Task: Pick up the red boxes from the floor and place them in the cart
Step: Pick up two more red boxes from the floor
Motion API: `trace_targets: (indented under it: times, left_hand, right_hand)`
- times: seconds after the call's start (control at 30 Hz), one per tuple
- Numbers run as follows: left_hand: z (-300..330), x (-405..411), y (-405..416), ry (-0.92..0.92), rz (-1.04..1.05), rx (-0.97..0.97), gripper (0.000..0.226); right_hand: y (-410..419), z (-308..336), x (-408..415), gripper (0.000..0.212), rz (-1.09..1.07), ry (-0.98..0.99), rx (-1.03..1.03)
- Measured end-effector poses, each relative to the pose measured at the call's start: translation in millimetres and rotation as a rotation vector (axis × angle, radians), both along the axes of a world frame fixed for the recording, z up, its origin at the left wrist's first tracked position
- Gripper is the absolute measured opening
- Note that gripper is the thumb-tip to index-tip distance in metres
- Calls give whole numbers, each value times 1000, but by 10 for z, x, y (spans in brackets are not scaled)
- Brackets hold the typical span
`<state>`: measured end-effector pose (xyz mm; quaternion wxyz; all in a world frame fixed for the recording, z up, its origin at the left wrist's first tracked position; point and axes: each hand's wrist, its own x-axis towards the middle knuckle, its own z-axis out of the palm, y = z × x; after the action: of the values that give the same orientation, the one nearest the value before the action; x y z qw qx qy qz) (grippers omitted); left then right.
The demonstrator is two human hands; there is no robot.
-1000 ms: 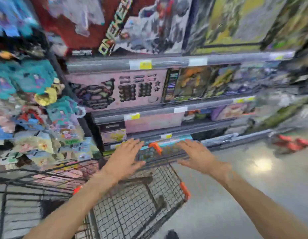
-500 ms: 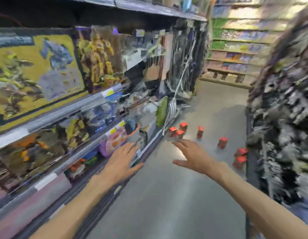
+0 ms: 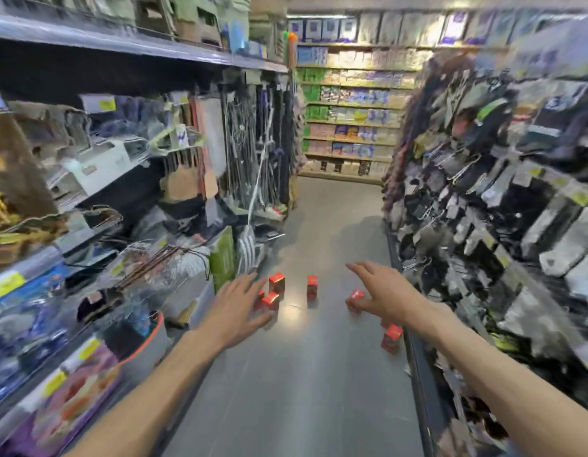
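Looked down a shop aisle. Held nothing: left hand and right hand both stretched forward, fingers spread wide and straight. Red boxes stood scattered on the grey floor beyond the fingertips (one near the right shelf's bottom edge). Crammed with blurred goods: left shelves, including a grey tub with an orange rim.

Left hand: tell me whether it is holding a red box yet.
No: the left hand is spread open above the floor with nothing in it, and the red boxes lie ahead.
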<state>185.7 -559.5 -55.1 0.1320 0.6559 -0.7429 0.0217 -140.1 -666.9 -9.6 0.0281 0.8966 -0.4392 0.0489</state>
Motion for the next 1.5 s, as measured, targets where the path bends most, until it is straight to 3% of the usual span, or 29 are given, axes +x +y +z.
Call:
trace_targets:
  times: [0.43, 0.7, 1.03, 1.3, 1.5]
  left_hand:
    - [70, 759, -3482, -51, -73, -25, 84]
    - [-274, 1112, -5244, -37, -43, 36, 90]
    - [-717, 1556, -7283, -1, 62, 58, 80]
    - [-1617, 2157, -8349, 136, 216, 158, 86]
    - [-2837, 2695, -9184, 238, 310, 286, 86]
  right_hand:
    - [-2853, 110, 621, 80, -61, 9, -39]
    - [-4742, -119, 905, 82, -61, -9, -22]
    - [-7437, -474, 1649, 82, 68, -40, 83]
    - [-9089, -1127, 2616, 82, 206, -10, 181]
    - [-10120, -2190, 3366, 80, 254, -12, 282]
